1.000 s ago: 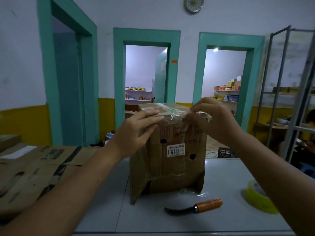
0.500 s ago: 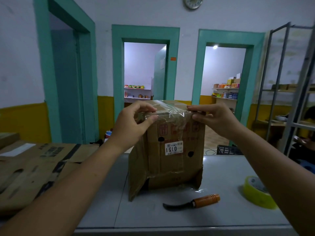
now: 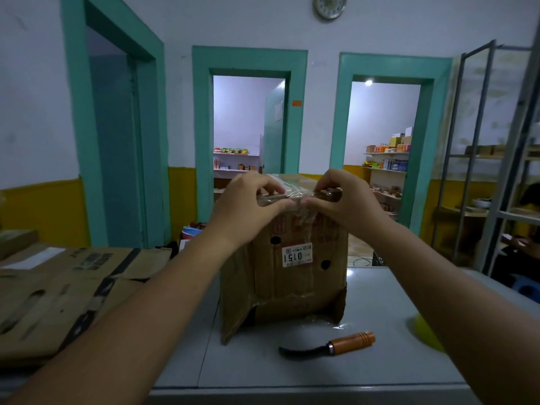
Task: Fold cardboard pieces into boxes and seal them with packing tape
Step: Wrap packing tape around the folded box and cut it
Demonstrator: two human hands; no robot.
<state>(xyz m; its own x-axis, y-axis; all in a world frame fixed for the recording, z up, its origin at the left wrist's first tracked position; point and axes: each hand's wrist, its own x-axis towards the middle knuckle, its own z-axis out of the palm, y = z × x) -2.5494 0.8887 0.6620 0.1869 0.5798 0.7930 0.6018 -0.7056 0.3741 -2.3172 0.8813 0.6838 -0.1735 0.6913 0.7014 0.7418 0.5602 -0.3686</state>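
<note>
A worn brown cardboard box (image 3: 295, 276) with a white "0151" label stands upright on the grey table (image 3: 292, 372). Clear packing tape (image 3: 295, 194) lies over its near top edge and runs down the front face. My left hand (image 3: 248, 204) pinches the taped top edge, thumb in front and fingers curled over the top. My right hand (image 3: 342, 203) pinches the same edge just to the right, its thumb tip nearly touching the left thumb. The box's lower left flap hangs loose.
A hooked knife with an orange wooden handle (image 3: 330, 344) lies in front of the box. A yellow tape roll (image 3: 425, 334) sits at the right, partly behind my forearm. Flattened cardboard (image 3: 55, 290) is stacked at the left. A metal shelf rack (image 3: 493, 159) stands at right.
Both hands have slid inward along the box's top edge until the thumbs nearly meet at the middle. The left hand went from flat fingers to a pinch.
</note>
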